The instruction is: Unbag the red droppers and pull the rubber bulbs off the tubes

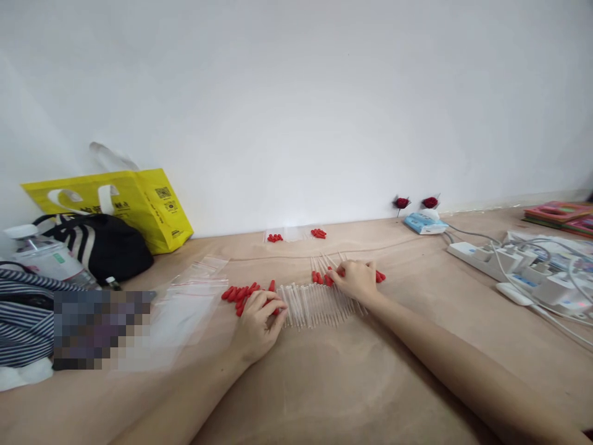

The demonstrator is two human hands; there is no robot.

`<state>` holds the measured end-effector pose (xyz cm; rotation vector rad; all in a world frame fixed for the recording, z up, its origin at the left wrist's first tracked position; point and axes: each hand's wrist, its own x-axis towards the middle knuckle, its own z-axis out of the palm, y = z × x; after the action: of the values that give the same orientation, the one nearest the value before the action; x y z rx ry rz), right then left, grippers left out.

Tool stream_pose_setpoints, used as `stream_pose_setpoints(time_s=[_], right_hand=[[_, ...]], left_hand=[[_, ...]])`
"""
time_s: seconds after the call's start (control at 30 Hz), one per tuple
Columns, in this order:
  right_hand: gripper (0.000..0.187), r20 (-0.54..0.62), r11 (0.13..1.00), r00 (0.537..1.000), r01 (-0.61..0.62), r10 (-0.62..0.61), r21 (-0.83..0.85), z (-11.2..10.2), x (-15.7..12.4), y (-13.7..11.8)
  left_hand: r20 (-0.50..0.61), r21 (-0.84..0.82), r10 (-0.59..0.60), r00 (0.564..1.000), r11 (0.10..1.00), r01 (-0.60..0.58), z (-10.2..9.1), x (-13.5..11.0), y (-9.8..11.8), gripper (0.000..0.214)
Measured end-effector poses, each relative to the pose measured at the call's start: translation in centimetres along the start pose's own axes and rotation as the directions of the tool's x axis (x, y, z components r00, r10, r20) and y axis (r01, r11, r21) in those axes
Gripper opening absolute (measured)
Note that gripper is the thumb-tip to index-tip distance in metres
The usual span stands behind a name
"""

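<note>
In the head view my left hand (260,322) rests with bent fingers over a heap of small red teardrop-shaped pieces (239,296). Its thumb lies close to the fingertips, and what is between them is hidden. A row of thin clear sticks (303,306) lies side by side just right of this hand. At the row's far right, my right hand (357,281) has its thumb and fingers closed together at a red teardrop-shaped piece (329,279). More red pieces (380,277) lie beyond its knuckles, partly covered.
Clear zip bags (185,309) lie left. Near the wall is a bag with red pieces (319,233). A yellow bag (169,213), black bag (113,247) and bottle (50,256) stand left. Right are a tissue pack (422,224), power strip (486,259) with cables, and two roses (402,202).
</note>
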<state>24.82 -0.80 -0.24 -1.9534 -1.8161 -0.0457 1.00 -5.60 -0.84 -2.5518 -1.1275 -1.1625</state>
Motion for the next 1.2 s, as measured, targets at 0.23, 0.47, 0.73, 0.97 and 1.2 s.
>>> stream_pose_setpoints(time_s=[0.23,0.47,0.73,0.97,1.2], right_hand=[[0.032,0.106,0.996,0.991,-0.071,0.077,-0.056,0.3,0.4,-1.0],[0.037,0.107,0.995,0.990,-0.091,0.086,0.041,-0.5,0.4,-0.3],[0.020,-0.139,0.840,0.861,0.507,-0.489,0.193,-1.7,-4.1,2.3],[0.020,-0.313,0.724,0.741,0.662,-0.594,0.193,-0.5,-6.1,0.9],[0.017,-0.356,0.685,0.703,0.701,-0.616,0.199,0.1,-6.5,0.4]], left_hand=[[0.047,-0.029,-0.011,0.999,0.999,0.013,0.2,0.0,-0.1,0.011],[0.053,-0.022,0.007,0.999,1.000,-0.006,0.2,0.0,-0.2,0.011],[0.035,0.103,0.043,0.998,0.994,-0.047,0.4,0.0,0.2,0.037],[0.054,0.202,0.249,0.967,0.946,-0.255,1.3,0.4,1.8,0.024],[0.013,0.157,0.282,0.959,0.947,-0.281,1.6,0.7,2.7,0.017]])
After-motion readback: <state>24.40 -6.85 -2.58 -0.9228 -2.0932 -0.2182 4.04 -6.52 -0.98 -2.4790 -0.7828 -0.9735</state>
